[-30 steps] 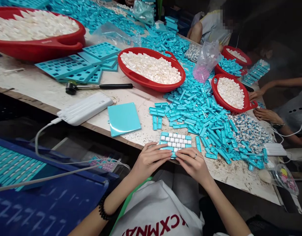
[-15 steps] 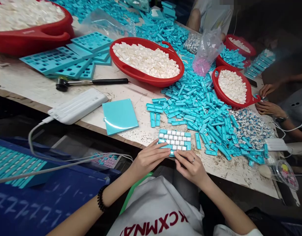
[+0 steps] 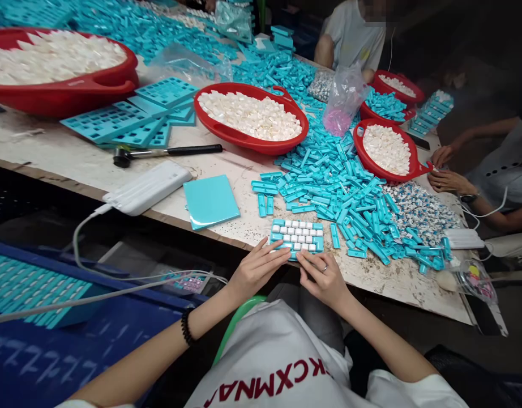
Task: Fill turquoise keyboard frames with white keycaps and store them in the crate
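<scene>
A small turquoise keyboard piece with rows of white keycaps (image 3: 298,232) lies at the table's front edge. On its lower left part rests my left hand (image 3: 256,268), fingers stretched out side by side. At the lower edge is my right hand (image 3: 324,277), with a ring on one finger and its fingertips touching the keys. Whether those fingertips pinch anything is hidden. Left of the piece lies a flat turquoise square plate (image 3: 212,201). Loose turquoise keycaps (image 3: 329,175) are heaped just beyond and to the right.
Red bowls of white keycaps (image 3: 250,116) stand behind. A hammer (image 3: 171,151), a white power bank (image 3: 148,187) with a cable and stacked turquoise plates (image 3: 112,122) lie at the left. Another person's hands (image 3: 450,181) are at the far right.
The whole view has shifted, with the table's things slightly left on the right side and lower at the back. Both hands remain at the keyboard piece.
</scene>
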### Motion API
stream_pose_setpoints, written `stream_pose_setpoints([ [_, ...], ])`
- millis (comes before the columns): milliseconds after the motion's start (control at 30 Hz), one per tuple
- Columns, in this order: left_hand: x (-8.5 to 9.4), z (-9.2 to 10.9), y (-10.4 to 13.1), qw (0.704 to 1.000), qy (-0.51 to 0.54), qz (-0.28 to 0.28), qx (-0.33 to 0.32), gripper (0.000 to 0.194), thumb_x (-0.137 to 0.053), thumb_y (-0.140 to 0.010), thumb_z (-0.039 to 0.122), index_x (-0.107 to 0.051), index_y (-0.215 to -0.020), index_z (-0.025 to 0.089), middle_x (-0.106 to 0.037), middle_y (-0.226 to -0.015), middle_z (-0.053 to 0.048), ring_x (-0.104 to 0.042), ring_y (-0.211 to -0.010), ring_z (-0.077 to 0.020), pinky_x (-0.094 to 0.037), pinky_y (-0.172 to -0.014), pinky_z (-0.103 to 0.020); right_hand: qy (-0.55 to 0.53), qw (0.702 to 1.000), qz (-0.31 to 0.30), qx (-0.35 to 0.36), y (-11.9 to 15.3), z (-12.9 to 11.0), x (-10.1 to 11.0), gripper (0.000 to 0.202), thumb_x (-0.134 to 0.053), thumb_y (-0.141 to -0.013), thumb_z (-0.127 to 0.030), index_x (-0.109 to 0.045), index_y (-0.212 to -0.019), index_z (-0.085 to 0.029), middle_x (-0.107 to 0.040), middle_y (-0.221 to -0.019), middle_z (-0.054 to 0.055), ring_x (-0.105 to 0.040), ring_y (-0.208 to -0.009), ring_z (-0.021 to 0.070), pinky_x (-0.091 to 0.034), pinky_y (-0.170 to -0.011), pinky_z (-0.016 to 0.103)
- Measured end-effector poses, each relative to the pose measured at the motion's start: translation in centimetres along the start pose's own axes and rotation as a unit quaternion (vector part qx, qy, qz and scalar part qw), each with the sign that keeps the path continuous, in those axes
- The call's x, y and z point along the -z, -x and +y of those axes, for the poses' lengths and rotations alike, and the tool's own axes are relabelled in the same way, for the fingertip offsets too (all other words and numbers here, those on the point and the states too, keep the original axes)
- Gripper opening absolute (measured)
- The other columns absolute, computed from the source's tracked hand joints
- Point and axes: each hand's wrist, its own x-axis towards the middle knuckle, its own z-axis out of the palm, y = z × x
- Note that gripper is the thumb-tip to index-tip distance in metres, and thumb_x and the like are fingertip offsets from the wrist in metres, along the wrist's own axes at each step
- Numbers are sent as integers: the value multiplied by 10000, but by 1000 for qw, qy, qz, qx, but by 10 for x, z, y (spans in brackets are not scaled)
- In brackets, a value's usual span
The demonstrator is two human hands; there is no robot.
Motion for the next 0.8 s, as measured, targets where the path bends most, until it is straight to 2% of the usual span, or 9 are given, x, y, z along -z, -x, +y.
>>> stream_pose_setpoints([
  [133, 5, 3, -6, 1000, -17, -15, -4, 407, -571, -972, 109, -597, -1353, 251, -748, -1226, -59, -630, -1265, -216, -434, -1153, -493, -7, 1000, 4, -10, 1, 1, -1, 635, -600, -913, -80, -452, -1511, -234, -723, -1227, 75, -612, -896, 223, -563, -799, 387],
  [233, 11, 3, -8, 999, -13, -46, -3, 442, -616, -958, 163, -568, -1391, 239, -725, -1269, -75, -612, -1289, -229, -467, -1130, -478, -23, 999, 15, -19, 2, -1, -2, 563, -596, -932, -93, -510, -1469, -240, -728, -1193, 81, -631, -964, 219, -560, -853, 382],
  [333, 18, -1, -3, 996, -25, -77, -40, 485, -598, -961, 138, -532, -1428, 249, -725, -1271, -69, -606, -1294, -230, -491, -1109, -461, 1, 1000, 24, -14, 6, -5, -3, 508, -630, -934, -138, -555, -1426, -240, -742, -1140, 83, -658, -947, 209, -552, -853, 376],
  [433, 22, -6, 1, 993, -45, -69, -84, 486, -542, -972, 88, -528, -1428, 254, -745, -1232, -65, -642, -1244, -221, -526, -1065, -440, 30, 999, 31, 8, 9, -9, -5, 446, -669, -926, -162, -607, -1363, -225, -758, -1091, 81, -676, -922, 204, -541, -847, 366],
  [567, 24, -7, 0, 992, -65, -63, -91, 458, -565, -965, 116, -561, -1393, 280, -760, -1198, -53, -686, -1167, -211, -534, -1039, -414, 8, 999, 29, 18, 3, -5, -5, 335, -640, -950, -150, -658, -1277, -218, -761, -1049, 75, -682, -948, 196, -534, -849, 350],
  [667, 26, -4, -6, 992, -64, -71, -82, 468, -563, -964, 117, -559, -1395, 299, -757, -1205, -46, -691, -1151, -208, -526, -1038, -400, -54, 998, 16, -15, -3, -1, -2, 246, -636, -958, -168, -698, -1187, -232, -754, -1005, 59, -679, -928, 191, -529, -843, 358],
  [800, 31, 1, -14, 993, -45, -72, -80, 557, -563, -959, 104, -466, -1480, 276, -739, -1238, -75, -691, -1147, -197, -532, -1023, -375, -145, 985, 15, -91, -11, 1, 6, 168, -666, -948, -215, -734, -1100, -244, -742, -972, 40, -684, -903, 187, -518, -859, 371],
])
